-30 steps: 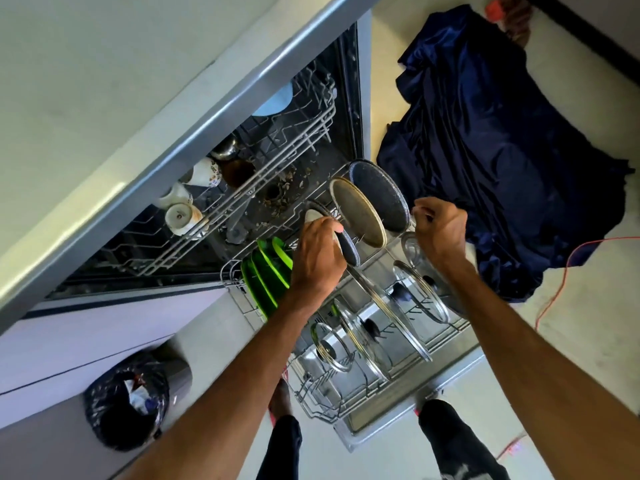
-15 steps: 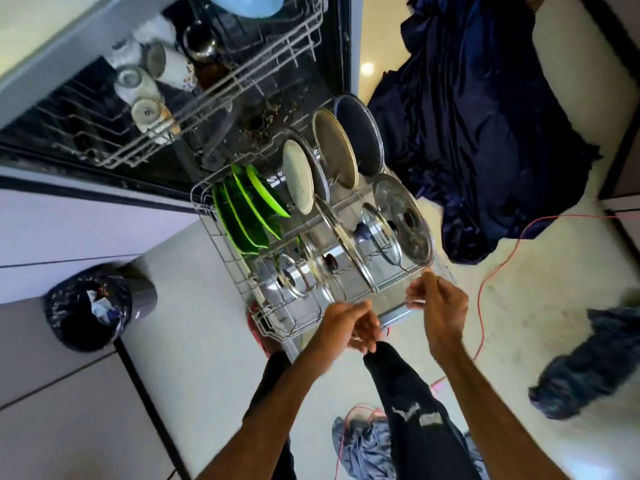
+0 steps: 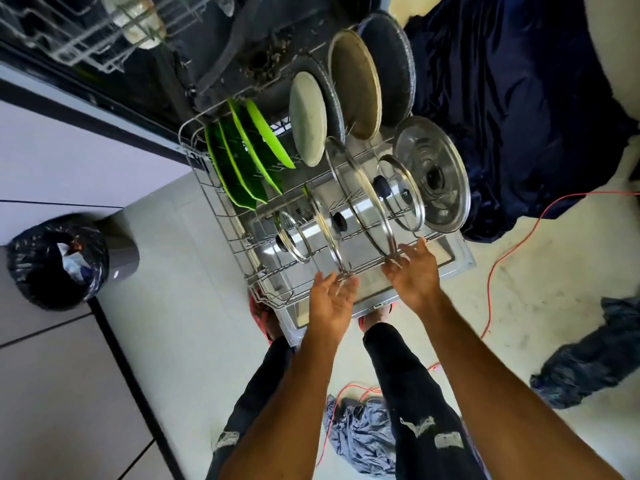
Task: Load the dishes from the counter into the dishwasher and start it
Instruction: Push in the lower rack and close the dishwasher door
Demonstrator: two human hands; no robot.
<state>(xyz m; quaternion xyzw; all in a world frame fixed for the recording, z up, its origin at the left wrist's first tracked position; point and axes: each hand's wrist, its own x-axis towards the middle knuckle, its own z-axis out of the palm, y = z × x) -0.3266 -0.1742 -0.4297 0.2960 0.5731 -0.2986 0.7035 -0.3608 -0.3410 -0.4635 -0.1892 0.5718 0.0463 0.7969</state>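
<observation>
The dishwasher's lower rack (image 3: 221, 216) is pulled out over the open door (image 3: 453, 261). It holds green plates (image 3: 249, 157), a pale plate (image 3: 308, 123), a tan plate (image 3: 356, 88), a dark pan (image 3: 394, 60) and several glass lids (image 3: 433, 174). My left hand (image 3: 330, 299) and my right hand (image 3: 414, 271) reach to the rack's front edge with fingers spread, holding nothing. The upper rack (image 3: 86, 39) with cups shows at the top left.
A bin lined with a black bag (image 3: 59, 261) stands on the floor at the left. A dark blue cloth (image 3: 512, 109) lies right of the dishwasher. A red cord (image 3: 502, 258) crosses the floor. Crumpled clothes (image 3: 360, 434) lie by my feet.
Both hands left the plates at the rack's back, pulled toward me, and now reach for the rack's front edge with fingers spread. The view tilted downward.
</observation>
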